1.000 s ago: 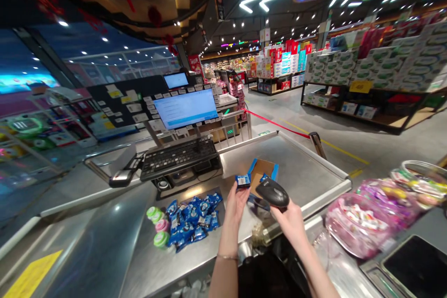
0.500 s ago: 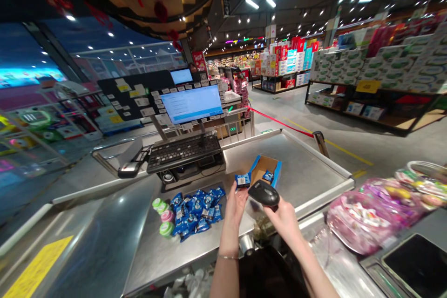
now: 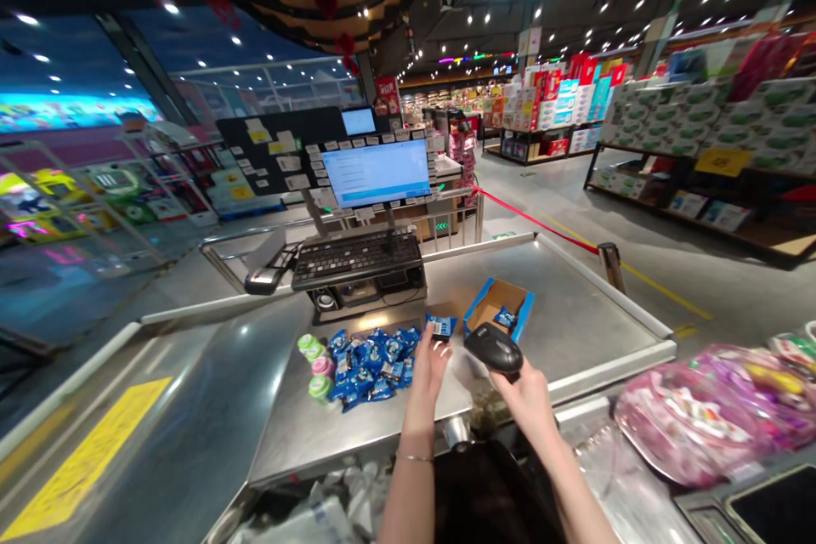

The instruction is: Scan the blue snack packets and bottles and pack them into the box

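Between the fingers of my left hand [image 3: 432,361] is a small blue snack packet [image 3: 441,325], its white barcode patch facing me. My right hand [image 3: 528,391] grips a black handheld barcode scanner [image 3: 493,348], whose head points left toward the packet. Just beyond the scanner stands an open blue cardboard box [image 3: 494,293] with one blue packet [image 3: 506,317] visible inside. Left of my left hand lies a pile of blue snack packets [image 3: 370,365] on the metal counter [image 3: 299,442]. Several small green and pink capped containers [image 3: 321,366] stand along the pile's left side.
Behind the pile are a keyboard [image 3: 357,257] and a lit monitor [image 3: 377,172]. Pink wrapped goods [image 3: 694,416] lie at the right. A red belt [image 3: 541,221] runs to a post [image 3: 612,266] beyond the counter. Plastic bags [image 3: 319,518] hang below the front edge.
The view has turned left, so the scene sits further right. My left hand with the packet has moved slightly left, away from the scanner and box.
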`<state>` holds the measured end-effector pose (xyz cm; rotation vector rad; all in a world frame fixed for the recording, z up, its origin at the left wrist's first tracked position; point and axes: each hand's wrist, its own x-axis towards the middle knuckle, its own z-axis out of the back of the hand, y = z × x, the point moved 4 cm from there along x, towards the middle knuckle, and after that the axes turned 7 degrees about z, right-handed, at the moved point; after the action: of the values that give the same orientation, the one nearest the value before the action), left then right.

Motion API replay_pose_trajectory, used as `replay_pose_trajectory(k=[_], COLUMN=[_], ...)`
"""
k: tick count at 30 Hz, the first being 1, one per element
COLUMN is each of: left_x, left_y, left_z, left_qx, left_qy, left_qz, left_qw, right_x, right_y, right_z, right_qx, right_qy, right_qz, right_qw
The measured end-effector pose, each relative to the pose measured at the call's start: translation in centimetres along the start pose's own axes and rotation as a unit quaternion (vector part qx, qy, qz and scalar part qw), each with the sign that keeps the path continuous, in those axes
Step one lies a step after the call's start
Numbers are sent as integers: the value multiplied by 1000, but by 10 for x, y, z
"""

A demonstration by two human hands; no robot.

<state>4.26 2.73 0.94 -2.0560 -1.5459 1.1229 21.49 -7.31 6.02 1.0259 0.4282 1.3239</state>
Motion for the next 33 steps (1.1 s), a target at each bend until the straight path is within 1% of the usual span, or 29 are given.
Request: replay_pose_trajectory(k=[1, 2, 3, 4, 5, 7, 8, 9, 10, 11, 12, 14, 17, 18, 20, 26, 28, 30, 33], left_x=[2, 2, 2, 0, -3, -13, -18, -22, -26, -27, -27, -25, -20, -18, -16, -16, -18, -20, -21], left_y=[-6, -14, -24, -34, -43, -57, -61, -62, -61, -58, -53, -41, -27, -23, -18, -5, -1, 1, 5], left_z=[12, 24, 37, 49, 61, 84, 97, 108, 119, 128, 134, 141, 138, 136, 131, 117, 111, 100, 72], left_qx=[62, 129, 198, 264, 324, 425, 465, 501, 535, 569, 606, 670, 723, 729, 734, 729, 727, 726, 732], left_qy=[-44, -90, -132, -170, -202, -264, -297, -326, -349, -361, -362, -356, -365, -371, -378, -375, -371, -354, -294], left_qz=[-40, -87, -142, -200, -255, -345, -372, -386, -387, -380, -366, -334, -306, -304, -306, -349, -357, -364, -371], left_qw=[996, 984, 961, 928, 888, 794, 746, 703, 665, 633, 606, 559, 500, 487, 474, 453, 455, 464, 491], right_x=[-1, -1, -2, -2, -2, -2, -3, -3, -3, -3, -4, -5, -6, -6, -6, -4, -3, -2, 1], right_y=[0, 0, 0, 0, -1, -1, -1, 0, 0, 2, 3, 6, 10, 10, 8, -4, -6, -8, -11], right_z=[-3, -6, -9, -12, -15, -21, -24, -26, -29, -32, -35, -40, -46, -48, -51, -55, -54, -52, -44], right_qx=[1, 3, 7, 11, 16, 26, 29, 31, 32, 35, 38, 48, 60, 62, 61, 66, 71, 76, 83], right_qy=[0, 0, 0, 1, 3, 4, 3, 2, 2, 5, 10, 23, 38, 42, 46, 22, 23, 22, 6], right_qz=[3, 5, 8, 9, 9, 13, 14, 17, 20, 25, 28, 35, 36, 36, 31, 22, 24, 23, 3], right_qw=[1000, 1000, 1000, 1000, 1000, 1000, 999, 999, 999, 999, 999, 998, 997, 997, 997, 997, 997, 997, 996])
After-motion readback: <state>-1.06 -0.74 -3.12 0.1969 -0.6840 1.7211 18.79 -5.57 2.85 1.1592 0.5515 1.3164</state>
